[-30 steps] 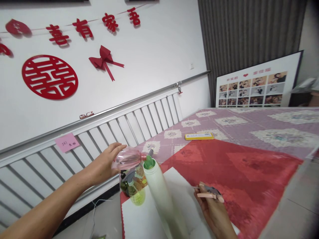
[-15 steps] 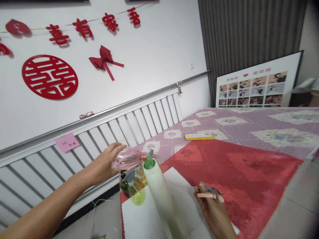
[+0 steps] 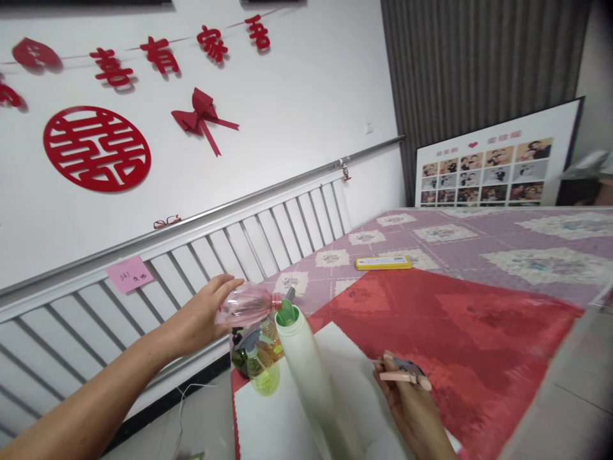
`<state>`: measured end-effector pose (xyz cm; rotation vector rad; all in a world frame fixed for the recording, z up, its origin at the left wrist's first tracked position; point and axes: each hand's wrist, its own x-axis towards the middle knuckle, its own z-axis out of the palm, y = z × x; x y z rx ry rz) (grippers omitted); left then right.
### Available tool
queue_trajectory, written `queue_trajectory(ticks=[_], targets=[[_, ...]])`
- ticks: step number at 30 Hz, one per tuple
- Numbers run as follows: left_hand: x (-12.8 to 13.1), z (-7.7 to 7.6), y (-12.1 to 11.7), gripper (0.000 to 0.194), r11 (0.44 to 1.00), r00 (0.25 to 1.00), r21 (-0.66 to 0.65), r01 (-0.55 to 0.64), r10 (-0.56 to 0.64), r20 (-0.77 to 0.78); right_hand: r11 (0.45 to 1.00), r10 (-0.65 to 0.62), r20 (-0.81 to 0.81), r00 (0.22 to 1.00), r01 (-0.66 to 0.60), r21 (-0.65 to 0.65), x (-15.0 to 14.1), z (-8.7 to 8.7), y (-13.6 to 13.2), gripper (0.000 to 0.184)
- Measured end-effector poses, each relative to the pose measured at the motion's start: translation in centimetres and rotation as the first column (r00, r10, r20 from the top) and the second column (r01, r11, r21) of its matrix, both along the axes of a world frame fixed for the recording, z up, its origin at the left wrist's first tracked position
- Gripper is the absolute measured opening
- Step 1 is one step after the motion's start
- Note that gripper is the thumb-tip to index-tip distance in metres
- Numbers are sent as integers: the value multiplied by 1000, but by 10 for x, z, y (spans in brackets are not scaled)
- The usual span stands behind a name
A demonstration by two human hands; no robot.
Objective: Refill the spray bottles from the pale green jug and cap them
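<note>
Head view: your L hand (image 3: 208, 313) has its fingers round the base end of the pink bottle (image 3: 246, 303); long axis approx. level, neck pointing R at the mouth of the pale bottle (image 3: 309, 370), contact unclear. Pale bottle's btwn your hands, R of the L fingers, mouth nearer them. R hand (image 3: 414, 402): fingers gripping a grey-and-peach sprayer head (image 3: 406, 375) above the worktop (image 3: 507, 358).

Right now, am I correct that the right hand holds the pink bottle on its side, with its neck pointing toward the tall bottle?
Not quite: the head view shows the left hand holding the pink bottle, not the right hand. It is on its side, neck toward the tall bottle.
</note>
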<state>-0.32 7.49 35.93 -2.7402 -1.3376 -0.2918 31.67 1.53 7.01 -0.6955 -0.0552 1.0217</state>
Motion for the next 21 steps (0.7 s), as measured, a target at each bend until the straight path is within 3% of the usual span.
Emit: queue_trajectory(ticks=[4,21], targets=[[-1,0,1,79,999,1000,-21,-28,28,-13,1000,2,-24,1000,-3,-14,0,-1,0,43],[-1,-2,3,78,998,999,48,39,-39,-4,999,-32,67,997,31,11,-1,-9,4,40]])
